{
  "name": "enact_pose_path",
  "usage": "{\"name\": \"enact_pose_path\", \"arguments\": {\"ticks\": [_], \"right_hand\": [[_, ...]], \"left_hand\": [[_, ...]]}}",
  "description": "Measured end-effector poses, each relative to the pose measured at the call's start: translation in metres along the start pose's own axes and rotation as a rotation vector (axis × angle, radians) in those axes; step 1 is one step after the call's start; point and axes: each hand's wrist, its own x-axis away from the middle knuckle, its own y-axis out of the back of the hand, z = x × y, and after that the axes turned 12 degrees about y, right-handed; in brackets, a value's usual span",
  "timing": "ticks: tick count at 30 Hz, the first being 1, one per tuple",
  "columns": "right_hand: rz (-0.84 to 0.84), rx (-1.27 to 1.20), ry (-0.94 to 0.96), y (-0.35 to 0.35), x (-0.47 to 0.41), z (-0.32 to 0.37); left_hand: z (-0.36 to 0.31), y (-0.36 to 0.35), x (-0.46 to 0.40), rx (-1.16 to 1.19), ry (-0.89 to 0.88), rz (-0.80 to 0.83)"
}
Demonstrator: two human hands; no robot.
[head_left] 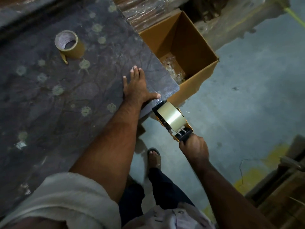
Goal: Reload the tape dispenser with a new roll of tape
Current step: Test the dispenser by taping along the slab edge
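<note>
The scene is lying in dim, bluish light, with the floor [247, 90] at the right showing palest and the dark counter [49, 100] soaking most of it up. A soft sheen is glinting off the clear tape roll [171, 116] and off the crinkled plastic film [148, 9] at the top, while the wide lens is bending straight edges near the borders. The corners are falling into murky shadow, and the sleeve [62, 200] close to the camera is looking soft and blurred.

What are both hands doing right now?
Left hand: open, flat on the dark patterned table top, holding nothing.
Right hand: closed around the handle of the black-and-orange tape dispenser loaded with a clear roll.
</note>
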Motion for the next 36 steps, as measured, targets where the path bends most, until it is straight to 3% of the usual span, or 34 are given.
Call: {"name": "enact_pose_path", "arguments": {"ticks": [6, 11, 13, 16, 18, 22, 25, 27, 29, 31, 33, 36], "right_hand": [[0.034, 0.018, -0.014, -0.003, -0.016, 0.008], [0.072, -0.066, -0.005, 0.010, -0.017, 0.010], [0.133, -0.327, -0.057, 0.017, -0.004, 0.002], [0.185, -0.923, -0.307, 0.010, 0.008, -0.012], [0.221, -1.028, -0.323, 0.007, 0.011, -0.016], [0.243, -0.807, -0.212, 0.000, -0.002, -0.016], [0.465, -0.005, 0.088, -0.019, 0.005, -0.030], [0.516, 0.075, 0.056, -0.038, 0.026, -0.037], [0.497, -0.048, 0.024, -0.049, 0.040, -0.037], [0.376, -0.361, -0.102, -0.042, 0.038, -0.030], [0.270, -0.735, -0.285, -0.022, 0.029, -0.015], [0.247, -1.087, -0.305, 0.010, 0.017, 0.003]], "left_hand": [[0.017, -0.017, 0.007, 0.034, -0.029, -0.086], [0.016, -0.005, 0.007, 0.015, -0.043, -0.042], [0.015, -0.004, 0.009, 0.009, -0.034, -0.021], [0.012, -0.003, 0.009, 0.000, -0.029, -0.006], [0.009, -0.005, 0.011, -0.012, -0.016, -0.006], [0.006, -0.005, 0.010, -0.044, 0.008, -0.022], [0.004, -0.006, 0.008, -0.027, 0.015, -0.039], [0.005, -0.008, 0.005, -0.016, 0.016, -0.041], [0.007, -0.010, 0.005, -0.028, 0.004, -0.048], [0.010, -0.009, 0.007, 0.003, -0.018, -0.015], [0.017, -0.005, 0.005, 0.123, -0.047, 0.036], [0.033, 0.006, 0.006, 0.408, -0.079, 0.082]]}}
